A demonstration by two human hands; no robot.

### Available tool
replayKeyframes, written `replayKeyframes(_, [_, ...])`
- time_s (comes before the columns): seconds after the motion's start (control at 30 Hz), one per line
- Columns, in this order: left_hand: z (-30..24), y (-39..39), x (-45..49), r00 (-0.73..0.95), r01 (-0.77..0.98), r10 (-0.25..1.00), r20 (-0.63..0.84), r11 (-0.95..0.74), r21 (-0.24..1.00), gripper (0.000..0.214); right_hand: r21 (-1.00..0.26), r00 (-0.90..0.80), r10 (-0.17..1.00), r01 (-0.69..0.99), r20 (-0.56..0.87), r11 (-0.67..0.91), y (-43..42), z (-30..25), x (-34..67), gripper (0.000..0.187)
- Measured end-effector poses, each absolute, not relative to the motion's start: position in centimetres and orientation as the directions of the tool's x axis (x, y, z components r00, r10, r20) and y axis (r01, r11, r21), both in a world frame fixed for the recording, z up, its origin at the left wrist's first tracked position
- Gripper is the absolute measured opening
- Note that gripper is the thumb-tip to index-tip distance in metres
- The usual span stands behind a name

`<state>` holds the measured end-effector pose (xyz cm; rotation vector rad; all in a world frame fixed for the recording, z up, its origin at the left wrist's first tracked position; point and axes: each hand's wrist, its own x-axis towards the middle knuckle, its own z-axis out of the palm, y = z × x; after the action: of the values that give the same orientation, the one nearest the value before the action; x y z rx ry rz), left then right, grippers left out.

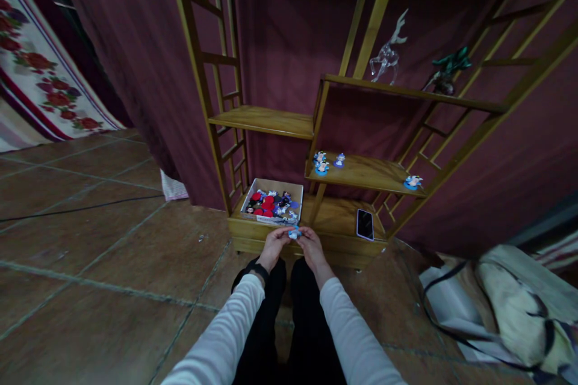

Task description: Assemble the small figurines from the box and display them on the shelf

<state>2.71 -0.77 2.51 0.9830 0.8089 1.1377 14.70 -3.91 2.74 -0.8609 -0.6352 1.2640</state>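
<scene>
A small blue-and-white figurine is held between my two hands, in front of the low shelf. My left hand pinches its left side; a dark band circles that wrist. From the other side the fingers of my right hand close on it. Just beyond my hands stands an open cardboard box of small figurines, several with red round bases and others purple, black or white. On the shelf above sit more figurines: two blue ones at the left, a purple one beside them, and a blue one at the right end.
The wooden shelf unit stands against a dark red curtain. A phone lies on its lowest board. Higher up are a clear deer figure and a dark green ornament. A pale bag rests on the floor at right.
</scene>
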Motion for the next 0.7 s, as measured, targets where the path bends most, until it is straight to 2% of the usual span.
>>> replayKeyframes(0.33, [2.34,-0.63,2.72,0.222,-0.383,0.963,-0.152,0.23,0.895,0.032,-0.816,0.181,0.975,-0.578,-0.129,-0.001,-4.08,2.89,15.15,0.023])
replayKeyframes(0.7, [2.54,-0.75,2.85,0.221,-0.371,0.958,-0.185,0.258,0.892,0.029,-0.818,0.196,0.968,-0.576,-0.154,-0.013,-3.48,2.13,15.15,0.025])
